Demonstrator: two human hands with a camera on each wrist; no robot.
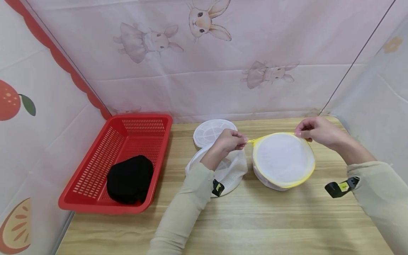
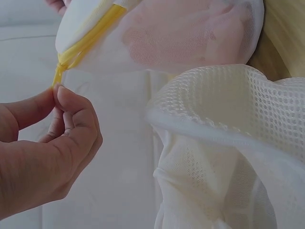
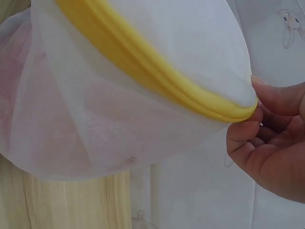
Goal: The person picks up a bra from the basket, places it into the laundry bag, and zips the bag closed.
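Observation:
A round white mesh laundry bag (image 1: 284, 161) with yellow trim sits on the right half of the table, its flat lid facing up. Something pinkish shows through its mesh side (image 2: 181, 38). My left hand (image 1: 228, 143) pinches a thin yellow tab (image 2: 58, 75) at the bag's left edge between thumb and forefinger. On the far right edge, my right hand (image 1: 315, 131) pinches the yellow-trimmed rim (image 3: 233, 112), thumb on top and fingers below. Under my left wrist lies a second white mesh bag (image 1: 234, 177), its mouth gaping in the left wrist view.
A flat, round white mesh piece (image 1: 214, 130) lies behind the second bag, near the wall. To the left stands a red plastic basket (image 1: 164, 156) with a black fabric item (image 1: 130, 180) in it. Printed cloth walls (image 1: 191, 92) enclose the wooden table (image 1: 255, 226).

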